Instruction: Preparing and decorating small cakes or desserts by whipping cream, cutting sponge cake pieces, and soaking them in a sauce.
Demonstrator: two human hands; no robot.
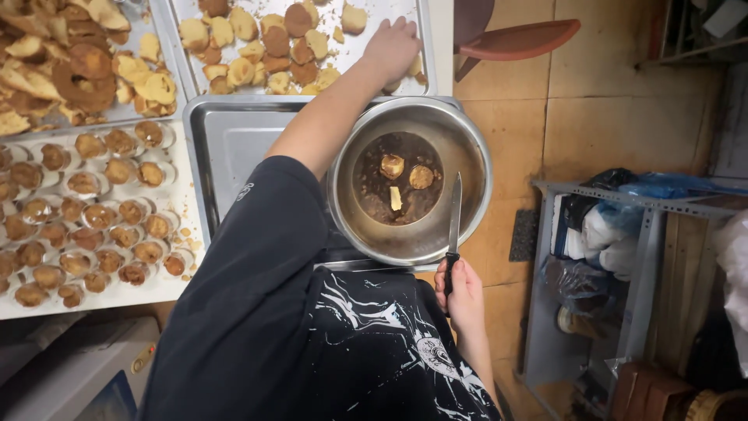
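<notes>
My left hand (392, 47) reaches out over a metal tray (405, 15) of round and cut cake pieces (269, 47), its fingers down on pieces at the tray's right end; what it grips is hidden. My right hand (463, 292) is closed on the black handle of a knife (454, 214), whose blade points away from me over the right rim of a steel bowl (467, 148). The bowl holds dark brown liquid with three pale cake pieces (405, 178) floating in it.
The bowl sits on a bare steel tray (234, 140). A white board (179, 284) at left carries several small cakes in clear cups (93, 218). Cake scraps (70, 62) fill a tray at top left. A red stool (518, 39) and a metal shelf (647, 257) with bags stand right.
</notes>
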